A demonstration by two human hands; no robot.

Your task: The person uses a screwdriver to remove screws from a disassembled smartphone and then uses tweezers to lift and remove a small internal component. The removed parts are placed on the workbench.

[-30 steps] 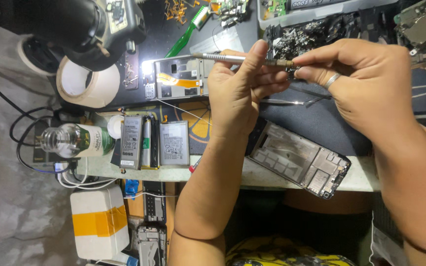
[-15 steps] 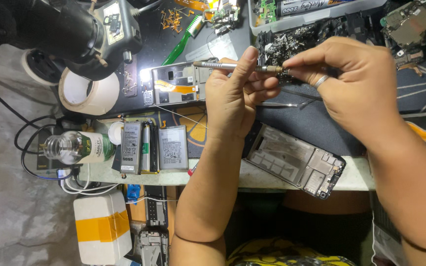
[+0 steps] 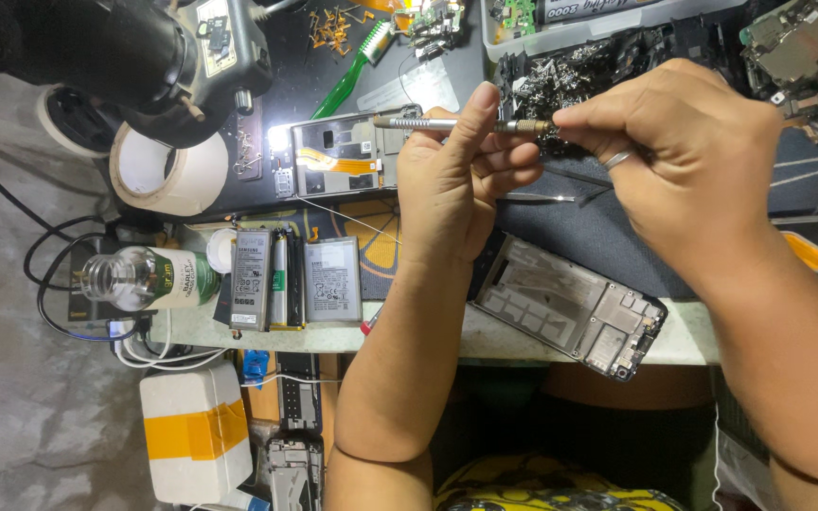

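Two hands meet upper centre of head view, both on one slim metal screwdriver (image 3: 456, 124). Its long axis runs left-right. Left hand (image 3: 452, 185) pinches the shaft, thumb up; right hand (image 3: 688, 156) clamps fingers on the right end, so equally near. Below: bare phone frame (image 3: 570, 308) lower centre-right, opened phone (image 3: 338, 156) left of hands, batteries (image 3: 295, 279) further down-left.

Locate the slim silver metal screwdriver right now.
In the head view, the slim silver metal screwdriver lies level at upper centre, pinched between the left hand and right hand, above the bare phone frame.
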